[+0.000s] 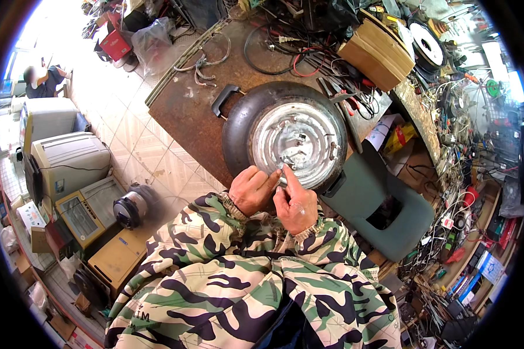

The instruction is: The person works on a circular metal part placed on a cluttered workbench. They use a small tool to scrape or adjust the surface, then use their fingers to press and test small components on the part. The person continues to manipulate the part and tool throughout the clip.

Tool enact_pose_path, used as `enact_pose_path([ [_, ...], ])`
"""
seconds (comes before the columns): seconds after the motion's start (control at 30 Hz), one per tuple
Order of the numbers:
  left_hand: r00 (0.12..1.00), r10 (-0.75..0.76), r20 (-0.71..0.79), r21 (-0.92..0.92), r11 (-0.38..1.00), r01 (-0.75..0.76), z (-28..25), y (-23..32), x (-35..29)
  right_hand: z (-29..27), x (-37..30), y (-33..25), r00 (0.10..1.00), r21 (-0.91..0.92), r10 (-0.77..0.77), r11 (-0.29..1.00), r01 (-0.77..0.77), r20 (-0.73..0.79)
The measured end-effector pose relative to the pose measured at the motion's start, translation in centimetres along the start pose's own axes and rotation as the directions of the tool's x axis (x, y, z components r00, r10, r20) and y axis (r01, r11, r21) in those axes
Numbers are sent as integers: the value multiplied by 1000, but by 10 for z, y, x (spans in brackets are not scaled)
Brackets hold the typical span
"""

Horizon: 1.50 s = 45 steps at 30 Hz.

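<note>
A black round electric pan [237, 134] lies bottom up on a rusty metal worktop [183, 116]. A whitish round plate with ring-shaped grooves [326, 136] shows in its underside, with small dark fittings near the middle. One black loop handle [223, 101] sticks out at the far left of the pan. Over the near rim, my left hand [251, 191] is closed, its thumb and forefinger reaching toward the right hand. My right hand [297, 205] is pinched, forefinger pointing at the plate. Between the fingertips is something too small to name.
Cables [273, 52] and a cardboard box [378, 53] lie at the worktop's far side. Red-handled pliers [350, 100] rest right of the pan. A dark green plastic piece [404, 230] stands at the near right. Old appliances [70, 157] line the left; another person [43, 80] is far left.
</note>
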<state>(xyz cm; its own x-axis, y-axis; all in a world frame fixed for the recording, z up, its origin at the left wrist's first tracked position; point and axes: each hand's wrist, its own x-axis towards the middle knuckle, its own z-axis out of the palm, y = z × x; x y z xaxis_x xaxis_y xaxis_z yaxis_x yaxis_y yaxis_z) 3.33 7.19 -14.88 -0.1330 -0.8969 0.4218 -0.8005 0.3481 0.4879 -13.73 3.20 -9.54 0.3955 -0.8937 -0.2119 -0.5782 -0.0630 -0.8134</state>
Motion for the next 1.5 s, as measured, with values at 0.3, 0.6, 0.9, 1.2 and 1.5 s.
enact_pose_path([
  [0.3, 998, 37, -41, 20, 999, -36, 0, 2, 4, -3, 6, 8, 996, -127, -91, 988, 93, 27],
  [0.6, 998, 52, -45, 13, 999, -51, 3, -3, -1, -1, 2, -2, 989, -247, -138, 962, 118, -63],
  [0.9, 998, 19, -63, -19, 1000, -20, 4, 0, -4, 6, 3, 4, 988, -260, -152, 955, 144, -11],
  [1.2, 997, 17, -73, -24, 1000, -19, 1, 3, 3, -11, 5, 3, 989, -268, -105, 954, 130, 107],
  [1.5, 997, 18, -78, 5, 1000, -18, 3, 4, 1, -18, -3, -4, 977, -241, -210, 947, 212, 35],
])
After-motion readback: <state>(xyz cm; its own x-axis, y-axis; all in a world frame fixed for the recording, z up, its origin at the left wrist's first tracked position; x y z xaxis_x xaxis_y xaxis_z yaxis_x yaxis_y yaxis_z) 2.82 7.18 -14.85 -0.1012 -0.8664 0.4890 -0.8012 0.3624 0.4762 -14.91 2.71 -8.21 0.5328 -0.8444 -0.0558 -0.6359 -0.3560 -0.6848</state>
